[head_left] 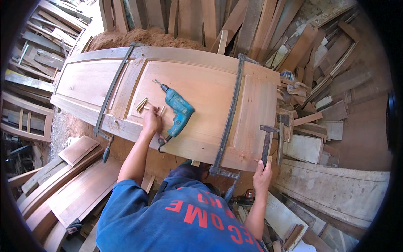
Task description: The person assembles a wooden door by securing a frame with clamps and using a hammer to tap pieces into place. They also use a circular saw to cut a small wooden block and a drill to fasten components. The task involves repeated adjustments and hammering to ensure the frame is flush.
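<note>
My left hand (152, 122) is over a wooden panel door (189, 80), its fingers closed around what looks like a short wooden peg (162, 110). Several more loose pegs (142, 105) lie on the door beside these fingertips. A teal power drill (178, 110) rests on its side just right of that hand, bit pointing away from me. At the door's right near corner, my right hand (262, 176) grips a hammer (266, 145) by its handle, the head up. Small peg ends stick out of the door's frame.
Two long metal bar clamps (114, 90) (230, 117) span the door, their handles hanging over the near edge. A hatchet (281, 134) is just right of the hammer. Sawdust (142, 40) is heaped behind the door. Boards and panels (84, 180) lean or lie on both sides.
</note>
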`<state>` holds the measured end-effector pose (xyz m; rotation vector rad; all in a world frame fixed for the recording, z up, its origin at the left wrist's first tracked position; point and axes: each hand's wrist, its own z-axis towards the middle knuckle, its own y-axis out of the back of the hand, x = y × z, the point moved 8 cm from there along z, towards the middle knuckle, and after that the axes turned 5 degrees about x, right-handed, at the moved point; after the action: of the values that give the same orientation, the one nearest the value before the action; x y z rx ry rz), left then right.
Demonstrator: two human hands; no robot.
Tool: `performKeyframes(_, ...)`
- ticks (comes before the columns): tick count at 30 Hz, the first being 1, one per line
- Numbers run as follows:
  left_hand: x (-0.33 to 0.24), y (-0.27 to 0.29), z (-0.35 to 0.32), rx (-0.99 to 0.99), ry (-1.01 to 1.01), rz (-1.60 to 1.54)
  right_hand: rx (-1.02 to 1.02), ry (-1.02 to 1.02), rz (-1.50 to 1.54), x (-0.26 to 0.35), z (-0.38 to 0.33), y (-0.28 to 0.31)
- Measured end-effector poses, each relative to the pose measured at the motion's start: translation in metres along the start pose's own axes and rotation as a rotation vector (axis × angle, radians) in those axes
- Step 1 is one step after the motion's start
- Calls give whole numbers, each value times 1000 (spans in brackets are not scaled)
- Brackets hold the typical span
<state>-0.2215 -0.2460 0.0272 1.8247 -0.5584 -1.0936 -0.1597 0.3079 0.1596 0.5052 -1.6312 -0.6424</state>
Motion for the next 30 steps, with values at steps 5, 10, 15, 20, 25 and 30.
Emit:
performKeyframes(5,-55,31,6,318,71,-874,-5,-89,59,-14,25,-4)
performKeyframes(10,-191,35,64,553,-12,-1293,-29,-197,181,-16,50,-10)
performKeyframes(15,-345,-61,129,566,-262,-1059,-55,-279,240,-10,74,-9)
performKeyframes(20,-438,-171,176,403,-607,-837,-94,-219,117,0,92,-4)
performKeyframes(25,-471,-231,188,589,-646,-681,-93,-347,260,-43,87,-17)
performKeyframes(30,-479,-232,192,485,-727,-539,-102,-399,406,-50,98,-21)
